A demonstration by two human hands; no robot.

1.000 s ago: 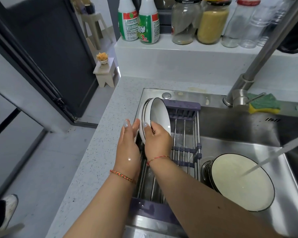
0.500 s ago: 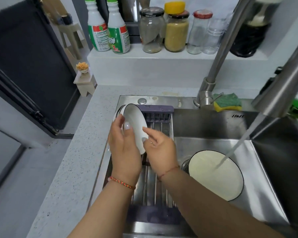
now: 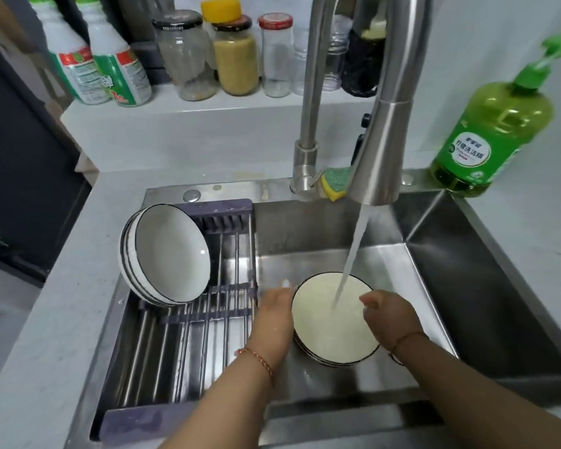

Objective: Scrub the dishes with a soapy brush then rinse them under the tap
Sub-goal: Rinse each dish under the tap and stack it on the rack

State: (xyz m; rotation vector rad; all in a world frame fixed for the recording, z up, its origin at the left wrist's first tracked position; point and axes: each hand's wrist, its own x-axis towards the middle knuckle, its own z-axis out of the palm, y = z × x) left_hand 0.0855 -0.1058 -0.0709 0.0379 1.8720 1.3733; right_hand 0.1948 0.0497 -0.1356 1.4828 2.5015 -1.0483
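Steel sink (image 3: 486, 306) set into a pale speckled counter (image 3: 39, 351), shelf of jars and bottles behind. Tall tap (image 3: 382, 131) above the basin, pouring a thin stream (image 3: 350, 264) down between the two hands. Purple-framed drying rack (image 3: 188, 322) across the sink's left side, just left of the left hand, carrying leaning white bowls (image 3: 169, 254) with dark rims, tilted on edge. Green soap bottle (image 3: 496, 131) far up-right of the right hand, on the counter corner. Green-and-yellow sponge (image 3: 334, 183) at the tap's base.

Stack of plates (image 3: 331, 322) in the basin floor between both hands: cream face, thin black rim, water landing on the top one near its right side. Left hand (image 3: 272, 319) reaching in from below, fingers extended along the stack's left rim, touching it, not visibly curled round. Right hand (image 3: 389, 319) at the stack's right rim, fingers bent loosely over the edge; whether gripping cannot be told.
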